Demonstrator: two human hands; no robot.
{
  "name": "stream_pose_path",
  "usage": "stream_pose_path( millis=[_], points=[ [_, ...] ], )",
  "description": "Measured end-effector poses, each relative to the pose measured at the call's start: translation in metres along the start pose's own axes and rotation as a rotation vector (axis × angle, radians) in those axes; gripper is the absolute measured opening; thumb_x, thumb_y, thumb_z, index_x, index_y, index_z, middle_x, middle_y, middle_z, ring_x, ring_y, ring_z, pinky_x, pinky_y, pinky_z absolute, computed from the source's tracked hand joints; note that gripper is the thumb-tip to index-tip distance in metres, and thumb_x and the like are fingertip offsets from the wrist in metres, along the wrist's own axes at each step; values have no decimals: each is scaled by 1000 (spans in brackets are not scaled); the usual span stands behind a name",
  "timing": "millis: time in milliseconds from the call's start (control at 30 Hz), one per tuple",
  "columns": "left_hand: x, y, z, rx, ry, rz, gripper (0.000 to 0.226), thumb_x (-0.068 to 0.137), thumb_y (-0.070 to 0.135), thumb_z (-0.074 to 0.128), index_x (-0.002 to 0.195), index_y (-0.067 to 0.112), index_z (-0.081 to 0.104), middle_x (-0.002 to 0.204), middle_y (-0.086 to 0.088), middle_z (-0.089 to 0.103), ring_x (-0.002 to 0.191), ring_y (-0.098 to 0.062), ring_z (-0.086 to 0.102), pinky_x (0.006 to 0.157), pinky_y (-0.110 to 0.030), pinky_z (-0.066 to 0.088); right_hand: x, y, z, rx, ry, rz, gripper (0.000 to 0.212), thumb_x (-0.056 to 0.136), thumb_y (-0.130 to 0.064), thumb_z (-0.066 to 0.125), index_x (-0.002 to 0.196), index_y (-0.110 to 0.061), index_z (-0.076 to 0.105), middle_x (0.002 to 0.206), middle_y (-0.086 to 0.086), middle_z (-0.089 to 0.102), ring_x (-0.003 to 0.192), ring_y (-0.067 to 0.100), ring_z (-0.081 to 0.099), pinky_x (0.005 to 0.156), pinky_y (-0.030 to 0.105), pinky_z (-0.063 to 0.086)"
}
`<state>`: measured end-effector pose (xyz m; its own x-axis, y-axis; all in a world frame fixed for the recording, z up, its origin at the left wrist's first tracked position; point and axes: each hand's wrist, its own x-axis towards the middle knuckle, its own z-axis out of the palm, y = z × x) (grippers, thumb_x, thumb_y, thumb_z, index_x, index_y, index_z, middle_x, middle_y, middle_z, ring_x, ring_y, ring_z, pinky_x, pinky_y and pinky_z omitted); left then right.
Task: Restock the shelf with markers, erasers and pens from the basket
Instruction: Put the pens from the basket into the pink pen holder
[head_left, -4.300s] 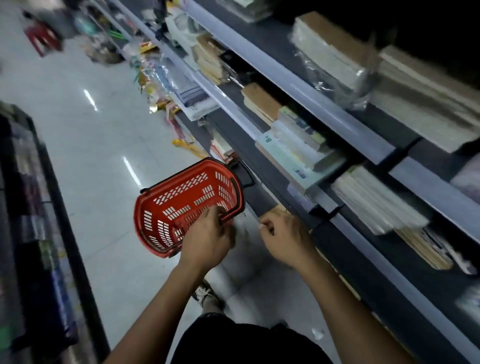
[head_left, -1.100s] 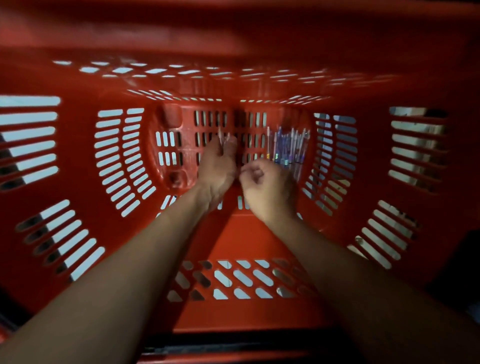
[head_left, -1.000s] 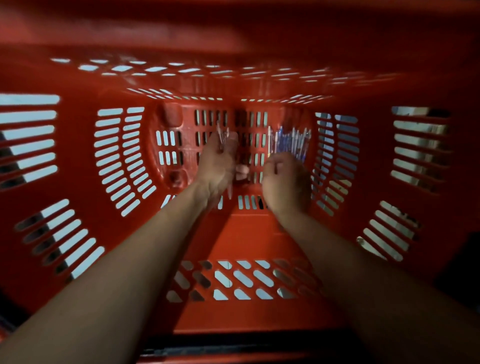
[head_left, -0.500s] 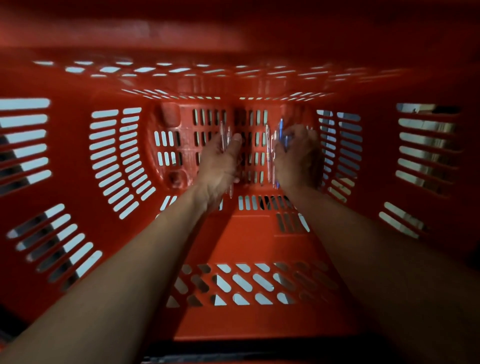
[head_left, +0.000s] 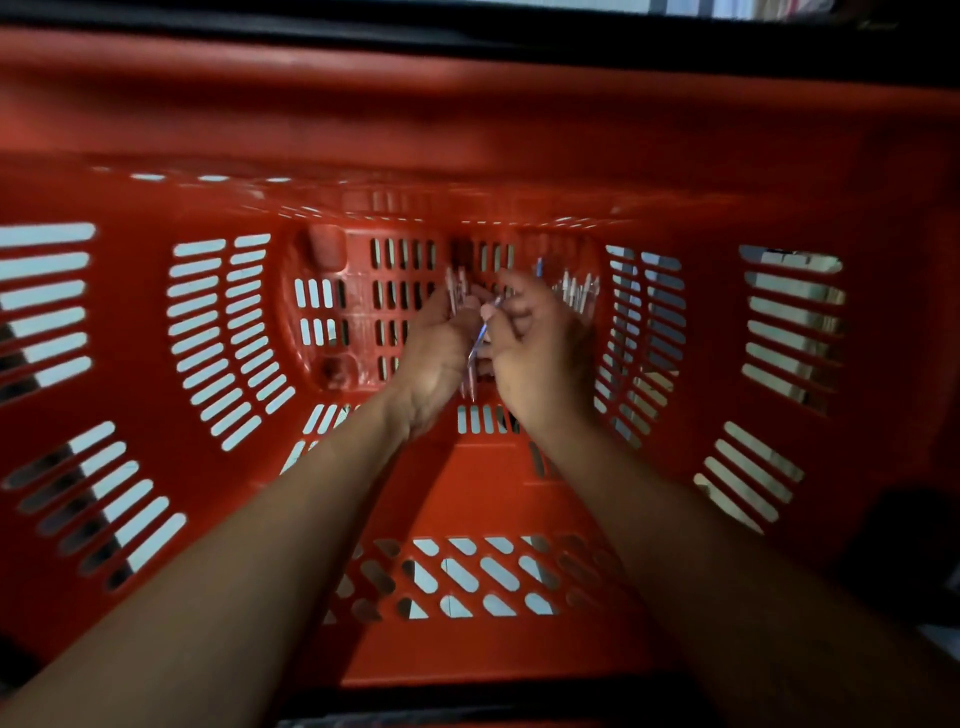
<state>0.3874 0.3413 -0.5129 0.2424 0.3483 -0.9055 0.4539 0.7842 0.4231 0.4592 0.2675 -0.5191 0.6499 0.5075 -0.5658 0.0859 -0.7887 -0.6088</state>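
I am looking straight down into the red basket (head_left: 156, 322), its slotted walls filling nearly the whole view. Both forearms reach in from 6 o'clock and meet near the centre, over the basket floor.

My left hand (head_left: 434, 358) lies palm up with its fingers curled round a small bunch of pens (head_left: 456, 291); their ends stick out past the fingers toward 12 o'clock, and a couple of tips show below the palm toward 6 o'clock. The bunch is blurred, so I cannot count it.

My right hand (head_left: 540, 348) sits just beside the left, at its 3 o'clock, the two touching or nearly so. Its thumb and fingers pinch one blue pen (head_left: 480, 338), which slants from about 1 o'clock down to 7 o'clock across the gap between the hands and over the left palm. A blue tip pokes up behind the right knuckles.

More loose pens (head_left: 576, 291) lie on the basket floor against the far-right corner, at about 2 o'clock from the right hand, side by side and pointing roughly 12 to 6.

A dark strip and a pale band cross the top edge at 12 o'clock, beyond the rim.
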Motion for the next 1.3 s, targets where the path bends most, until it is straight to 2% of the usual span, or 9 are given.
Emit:
stream_pose_path(
  millis=[167,333,433,567,733,933,1133,1200,1300],
  points=[
    [3,-4,-3,-7,-56,-31,20,110,15,45,97,5,57,62,-10,43,45,-17,35,46,-27,26,0,6,-4,-144,106,-64,25,99,-21,61,121,-19,73,110,2,69,95,17,66,83,31,56],
    [3,-3,-9,-3,-120,-140,46,108,58,36,105,16,55,60,3,32,45,-11,24,45,-21,18,18,22,-4,-205,136,213,21,102,-27,54,119,-25,67,114,-5,66,93,9,57,68,18,39],
    [1,-4,-11,18,-106,-77,26,108,41,51,95,18,56,57,6,33,43,-10,26,42,-22,20,29,30,-2,-265,111,210,22,102,-35,56,121,-26,65,115,-3,68,99,13,62,70,24,40],
    [3,-9,-11,7,-83,-54,22,104,12,56,84,20,53,51,11,38,39,-6,30,39,-20,23,45,31,3,-336,143,184,13,101,-37,62,106,-26,66,91,-11,62,73,1,51,55,15,29],
    [6,-12,-13,86,-50,6,15,92,-4,59,100,9,57,53,9,52,41,-8,41,44,-21,32,51,27,2,-412,136,163,19,101,-41,60,97,-23,66,84,-9,62,72,7,57,52,18,33],
    [10,-14,-16,181,10,165,51,63,8,73,110,18,57,77,-1,65,63,-8,62,58,-25,56,20,2,-4,-148,48,123,10,93,-37,67,89,-29,66,65,-17,58,57,-7,54,45,12,33],
    [16,-23,-21,367,-76,310,26,80,14,72,99,24,57,71,16,64,62,5,56,57,-15,46,-5,-8,-3,86,-94,202,12,91,-25,67,87,-19,76,71,-7,71,66,9,67,58,25,46],
    [16,-26,-22,419,-105,276,19,81,15,64,99,21,59,76,10,62,69,-5,56,63,-28,48,-2,-6,-5,156,-96,260,18,95,-23,64,88,-13,77,73,-3,71,65,12,65,56,25,45],
    [17,-30,-22,333,-88,167,26,84,-9,52,86,17,53,74,-7,54,66,-23,52,61,-41,44,4,3,-4,125,10,376,20,98,-24,59,80,-20,67,68,-7,62,52,2,55,46,21,40]
  ],
)
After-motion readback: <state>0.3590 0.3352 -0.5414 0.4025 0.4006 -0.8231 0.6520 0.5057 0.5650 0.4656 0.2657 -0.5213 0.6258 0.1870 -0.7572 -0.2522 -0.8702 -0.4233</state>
